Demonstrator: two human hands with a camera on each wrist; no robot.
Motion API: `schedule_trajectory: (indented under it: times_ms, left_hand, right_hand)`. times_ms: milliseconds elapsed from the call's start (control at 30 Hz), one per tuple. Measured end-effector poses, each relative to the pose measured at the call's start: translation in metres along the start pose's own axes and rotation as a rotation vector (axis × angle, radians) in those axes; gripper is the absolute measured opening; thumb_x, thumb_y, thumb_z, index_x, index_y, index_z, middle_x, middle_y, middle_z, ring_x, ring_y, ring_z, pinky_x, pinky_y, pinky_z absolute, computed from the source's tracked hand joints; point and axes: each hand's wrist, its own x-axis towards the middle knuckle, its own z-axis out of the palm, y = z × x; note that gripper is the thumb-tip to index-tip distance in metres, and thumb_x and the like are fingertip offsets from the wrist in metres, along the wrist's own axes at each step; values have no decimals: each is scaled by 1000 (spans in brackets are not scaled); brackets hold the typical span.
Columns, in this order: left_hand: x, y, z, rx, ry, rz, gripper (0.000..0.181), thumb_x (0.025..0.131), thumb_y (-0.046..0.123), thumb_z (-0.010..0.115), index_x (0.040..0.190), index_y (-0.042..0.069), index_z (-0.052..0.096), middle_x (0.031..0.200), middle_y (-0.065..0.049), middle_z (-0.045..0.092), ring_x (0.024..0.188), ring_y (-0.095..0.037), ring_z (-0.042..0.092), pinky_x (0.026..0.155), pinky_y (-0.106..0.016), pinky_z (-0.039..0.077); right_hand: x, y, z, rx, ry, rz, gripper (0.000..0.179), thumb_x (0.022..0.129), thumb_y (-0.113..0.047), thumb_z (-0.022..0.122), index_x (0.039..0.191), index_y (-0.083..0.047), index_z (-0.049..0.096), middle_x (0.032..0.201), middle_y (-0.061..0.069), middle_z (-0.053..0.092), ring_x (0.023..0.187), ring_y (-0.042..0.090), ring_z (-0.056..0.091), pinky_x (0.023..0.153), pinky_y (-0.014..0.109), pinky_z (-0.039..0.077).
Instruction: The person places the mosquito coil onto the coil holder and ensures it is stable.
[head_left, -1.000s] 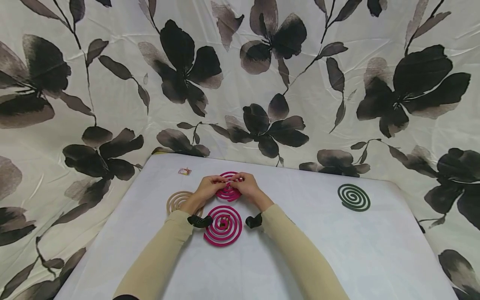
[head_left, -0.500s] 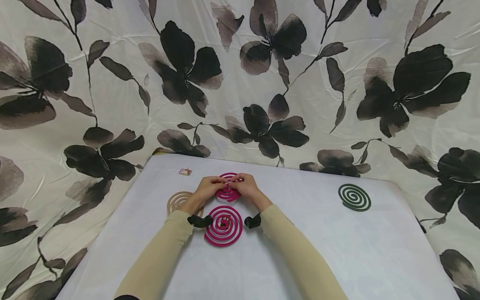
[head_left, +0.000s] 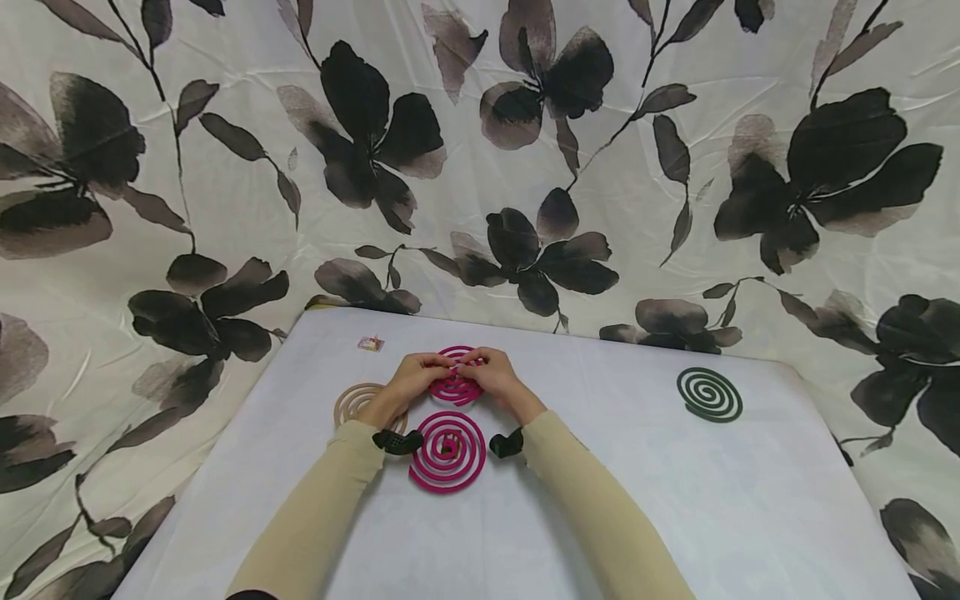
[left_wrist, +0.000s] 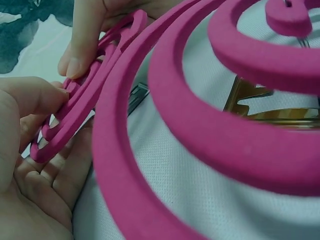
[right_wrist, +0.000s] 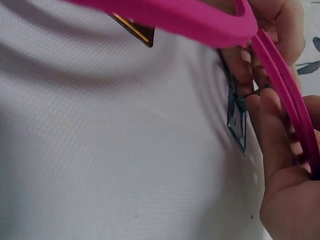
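Both hands work at the far pink mosquito coil [head_left: 453,398], which stands tilted in the wrist views. My left hand [head_left: 415,377] pinches its edge, thumb and fingers round the strands [left_wrist: 60,142]. Opposite, my right hand [head_left: 497,377] has its fingers curled at the same coil, the fingertips near its centre. Below those fingers a thin dark metal stand [right_wrist: 237,122] shows, partly hidden by them. Nearer the body, a second pink mosquito coil [head_left: 446,489] is raised on a gold metal stand [left_wrist: 285,116], with neither hand on it.
A tan mosquito coil [head_left: 356,404] lies left, partly behind the left hand and wrist. A dark green mosquito coil [head_left: 708,394] lies far right on the white table [head_left: 600,433]. A small printed packet [head_left: 371,342] sits at the back left, before a floral cloth [head_left: 517,175].
The held pink coil has shifted very slightly toward the body and to the left. Both hands keep nearly the same place, and the other coils stay where they were.
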Motion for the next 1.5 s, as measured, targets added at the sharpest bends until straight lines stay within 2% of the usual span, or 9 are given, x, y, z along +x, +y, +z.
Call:
schedule_trajectory:
  times_ms: [333,600,767,1067,1500]
  left_hand:
    - [2,0,0,-9,-2,-2,21,86,13,70,105,6,72,105,-4,68,100,-18,56,84,-29,42]
    - [3,0,-1,-10,-19,-1,21,87,11,68,106,5,72,105,-5,68,99,-17,56,83,-28,43]
    - [3,0,-1,-4,-25,5,20,87,11,68,105,5,73,104,-4,69,98,-16,56,81,-26,43]
    - [1,1,2,-10,-2,0,20,88,12,67,107,6,72,109,-6,67,104,-19,55,88,-31,41]
    - [2,-1,4,-15,10,25,22,89,12,67,109,4,72,110,-8,67,104,-19,56,86,-28,43]
  right_hand:
    - [-2,2,2,48,26,-11,15,84,-6,75,97,1,70,101,9,62,73,10,54,58,20,45]
    - [0,3,2,40,16,-19,17,83,-6,76,97,0,71,108,9,62,81,12,53,59,21,45]
    - [0,5,2,80,7,-7,16,82,-3,76,96,1,71,106,8,62,78,11,54,59,20,46]
    - [0,10,4,71,49,-50,15,82,-3,76,95,1,71,103,7,63,86,12,53,64,20,47]
    - [-1,12,6,80,82,-40,13,85,-3,72,96,1,70,101,7,62,79,11,52,61,20,45]
